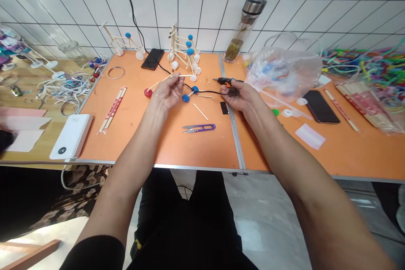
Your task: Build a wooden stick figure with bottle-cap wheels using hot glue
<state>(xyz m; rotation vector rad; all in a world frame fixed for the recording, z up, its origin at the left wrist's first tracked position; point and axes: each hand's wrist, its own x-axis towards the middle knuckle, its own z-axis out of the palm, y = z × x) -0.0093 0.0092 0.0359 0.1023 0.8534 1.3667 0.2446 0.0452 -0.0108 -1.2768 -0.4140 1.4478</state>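
Note:
My left hand (169, 91) is closed in a pinch around the black cable (205, 91), close to some thin wooden sticks; the fingertips partly hide which of these they touch. In my right hand (236, 95) lies a black glue gun (226, 80) with an orange trigger, its pointed tip facing left. The cable runs between both hands. Below it are a blue cap (185, 98) joined by a stick to another blue cap (195, 89), and a loose stick (200, 111). A red cap (147, 93) with a stick sits left of my left hand.
Stick-and-cap frames (186, 52) stand behind my hands, beside a phone (152, 59). Purple thread snips (199, 128) lie in front. A tall tea bottle (240, 33) and plastic bag (281, 67) are at right, a white power bank (71, 137) at left.

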